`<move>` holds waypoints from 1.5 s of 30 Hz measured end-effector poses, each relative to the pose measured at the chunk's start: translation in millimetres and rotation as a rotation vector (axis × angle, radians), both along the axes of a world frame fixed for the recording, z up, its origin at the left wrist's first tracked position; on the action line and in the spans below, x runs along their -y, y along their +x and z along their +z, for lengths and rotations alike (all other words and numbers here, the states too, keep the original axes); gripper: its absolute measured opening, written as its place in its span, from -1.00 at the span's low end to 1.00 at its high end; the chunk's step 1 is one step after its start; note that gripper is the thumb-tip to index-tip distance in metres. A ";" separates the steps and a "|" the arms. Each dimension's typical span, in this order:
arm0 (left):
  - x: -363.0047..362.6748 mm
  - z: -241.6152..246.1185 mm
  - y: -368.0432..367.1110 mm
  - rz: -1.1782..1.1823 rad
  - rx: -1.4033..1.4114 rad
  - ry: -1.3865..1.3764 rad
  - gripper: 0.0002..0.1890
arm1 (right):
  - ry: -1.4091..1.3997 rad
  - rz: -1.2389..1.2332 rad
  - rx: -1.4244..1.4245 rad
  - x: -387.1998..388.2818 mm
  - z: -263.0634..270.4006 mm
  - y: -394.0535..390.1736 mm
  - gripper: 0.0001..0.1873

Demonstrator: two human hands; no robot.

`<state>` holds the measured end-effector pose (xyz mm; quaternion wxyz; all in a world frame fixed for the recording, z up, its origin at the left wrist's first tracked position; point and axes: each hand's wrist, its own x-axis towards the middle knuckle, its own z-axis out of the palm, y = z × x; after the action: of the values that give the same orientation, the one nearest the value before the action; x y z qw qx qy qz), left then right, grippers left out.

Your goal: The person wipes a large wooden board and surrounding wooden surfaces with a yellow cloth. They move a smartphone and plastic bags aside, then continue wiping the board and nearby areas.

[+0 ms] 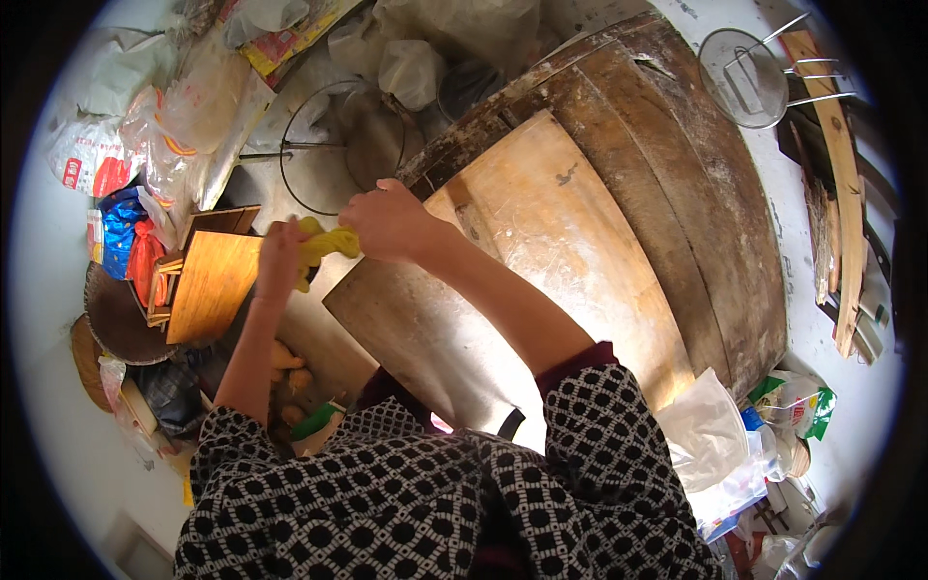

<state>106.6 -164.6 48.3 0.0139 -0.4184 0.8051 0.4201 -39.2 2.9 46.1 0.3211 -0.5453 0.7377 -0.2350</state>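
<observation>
A twisted yellow cloth is stretched between my two hands, left of the near corner of a worn wooden board. My left hand grips one end of it, close to the orange-brown wooden top of a small stool or table. Around the other end my right hand is closed, its forearm reaching across the board. Some of the cloth hangs below the left hand. My fingers hide both gripped parts.
The board lies on a larger, whitish-stained plank tabletop. Beyond my hands stands a black metal ring frame. Plastic bags and a dark round basket line the left. A mesh strainer and wood strips are at right.
</observation>
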 end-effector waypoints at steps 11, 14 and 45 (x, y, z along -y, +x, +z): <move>-84.9 16.8 -203.4 -0.489 -0.589 0.168 -0.72 | -0.278 -1.039 0.071 -239.6 50.6 -29.2 -0.82; -122.3 -8.8 -265.5 -0.781 -0.519 0.063 -0.80 | -0.258 -1.221 0.142 -287.5 53.1 -2.1 -0.82; -56.1 -58.2 -118.2 -1.267 -0.223 -0.494 -0.75 | -0.032 -1.257 0.174 -335.1 -1.2 51.0 -0.71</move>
<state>-11.7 -108.5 -9.9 0.0784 0.1878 0.9632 0.1756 11.7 338.0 44.9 0.1726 0.0082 0.8845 -0.4333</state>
